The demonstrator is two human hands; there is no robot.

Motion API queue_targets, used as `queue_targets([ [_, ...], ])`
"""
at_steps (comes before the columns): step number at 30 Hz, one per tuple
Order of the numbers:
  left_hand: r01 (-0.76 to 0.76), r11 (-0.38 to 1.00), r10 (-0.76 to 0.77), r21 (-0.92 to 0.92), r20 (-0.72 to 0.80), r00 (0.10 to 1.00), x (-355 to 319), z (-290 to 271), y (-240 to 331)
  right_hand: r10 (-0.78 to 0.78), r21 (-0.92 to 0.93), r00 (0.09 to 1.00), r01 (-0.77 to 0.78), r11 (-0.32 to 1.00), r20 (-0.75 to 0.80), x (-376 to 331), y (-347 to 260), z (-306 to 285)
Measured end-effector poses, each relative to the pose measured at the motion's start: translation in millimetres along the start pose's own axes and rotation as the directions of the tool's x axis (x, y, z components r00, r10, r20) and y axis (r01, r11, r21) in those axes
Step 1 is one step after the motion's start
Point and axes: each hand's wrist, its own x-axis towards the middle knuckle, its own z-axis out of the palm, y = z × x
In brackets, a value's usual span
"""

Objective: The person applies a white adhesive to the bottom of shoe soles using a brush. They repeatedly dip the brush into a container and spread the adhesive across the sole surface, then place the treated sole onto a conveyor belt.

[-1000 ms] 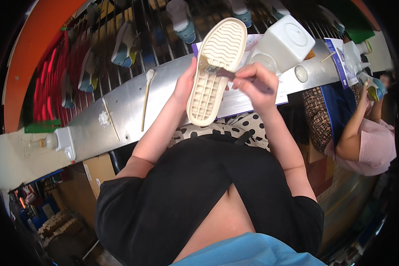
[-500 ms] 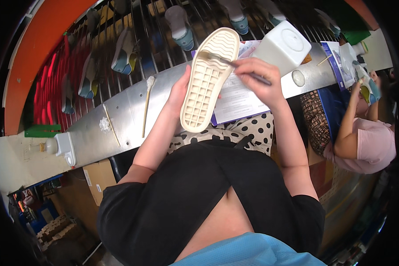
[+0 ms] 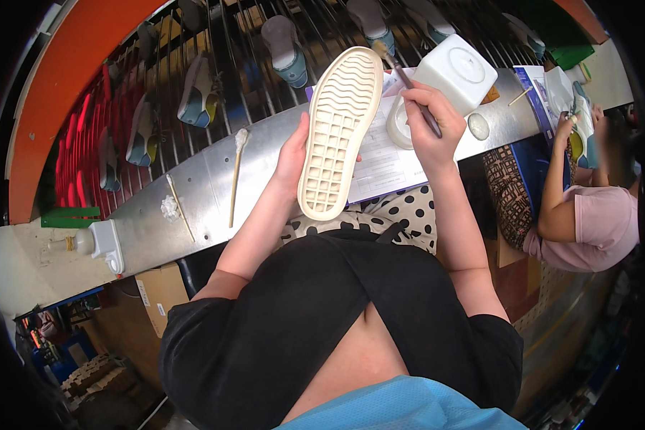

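Observation:
A cream shoe sole (image 3: 327,154) is held up in my left hand (image 3: 292,159), which grips its left edge. Its inner face is towards me, with a grid of hollows at the heel and wavy ridges at the forefoot. My right hand (image 3: 434,127) is closed round the dark handle of a brush (image 3: 410,82). The brush's bristles point up and away, just right of the sole's toe and apart from it. Behind the right hand stands a white plastic container (image 3: 456,72), with a round white opening partly hidden by my fingers.
Papers (image 3: 380,168) lie under the sole on the metal ledge (image 3: 215,179). Two cotton-tipped sticks, one a long swab (image 3: 238,175), rest at the left. Shoes (image 3: 285,51) sit on the bar conveyor beyond. A co-worker (image 3: 588,218) at the right handles a shoe.
The brush has left the sole's inner face and swung up and right, beyond the toe edge. The sole has tipped a little more upright in my left hand. The bars' shoes have shifted slightly.

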Motion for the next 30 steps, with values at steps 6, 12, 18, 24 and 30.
queue_targets([
  [6, 0.004, 0.999, -0.004, -0.041, 0.004, 1.0, 7.1, -1.6, 0.6, 0.241, 0.314, 0.941, -0.309, 0.898, 0.238, -19.2, -24.7, 14.4],
  [12, -0.07, 0.992, 0.082, -0.107, 0.114, 0.99, 10.8, -16.3, 14.4, 0.34, 0.488, 0.854, -0.508, 0.71, 0.394, -41.5, -44.6, 13.6],
  [18, -0.116, 0.962, 0.141, -0.245, 0.086, 0.986, 17.0, -28.0, 25.9, 0.151, 0.451, 0.791, -0.482, 0.751, 0.593, -51.9, -60.8, 7.1],
  [24, -0.177, 0.981, 0.183, -0.076, 0.082, 0.98, 10.4, -31.2, 47.2, 0.105, 0.374, 0.721, -0.471, 0.799, 0.685, -48.5, -53.1, 0.9],
  [30, -0.053, 0.996, 0.041, 0.075, 0.143, 0.989, 10.7, -26.1, 58.0, -0.094, 0.434, 0.565, -0.505, 0.746, 0.819, -6.6, -53.0, -11.8],
])
